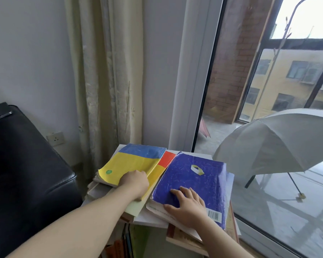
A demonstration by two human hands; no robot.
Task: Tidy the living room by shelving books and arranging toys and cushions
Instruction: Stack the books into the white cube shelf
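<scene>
Two worn books lie side by side on top of a pile of books and papers (153, 217) on a low shelf. The left book (131, 162) has a yellow and blue cover, and my left hand (135, 183) grips its near edge with curled fingers. The right book (193, 180) is purple with a small yellow emblem and a barcode. My right hand (188, 205) rests flat on its near part, fingers spread. A red and yellow cover (167, 161) shows between the two books.
A black leather sofa arm (26, 164) stands close on the left. A cream curtain (104, 81) hangs behind the pile. A glass door (268, 90) is on the right, with an open white umbrella (272, 144) outside. More books (123, 243) stand in the shelf below.
</scene>
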